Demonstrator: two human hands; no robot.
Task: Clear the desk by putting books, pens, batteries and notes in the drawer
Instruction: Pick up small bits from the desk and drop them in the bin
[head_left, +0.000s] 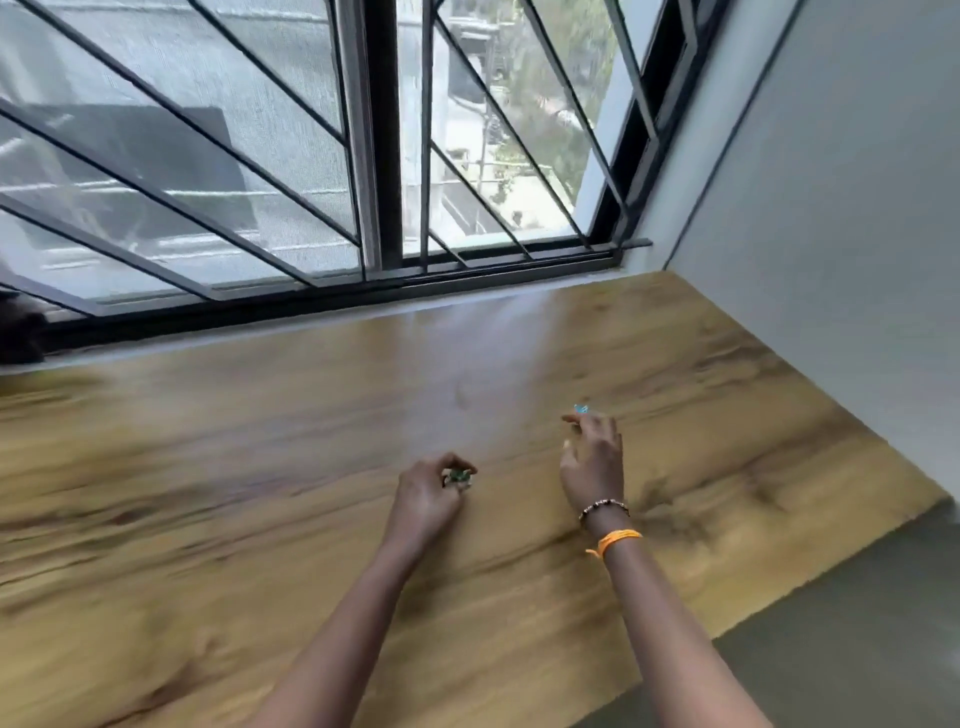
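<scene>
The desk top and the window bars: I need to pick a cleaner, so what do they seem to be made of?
The brown wood-grain desk top looks like wood or wood-look laminate: streaked grain, with a soft sheen reflecting the window. Which one, I cannot tell. The dark slanted window bars look like painted metal: thin, straight, uniformly dark.

One head-worn cam, wide-angle, looks fwd and down over the yellow-brown wood-grain desk (311, 519) toward the far black-barred window (384, 156); near view.
</scene>
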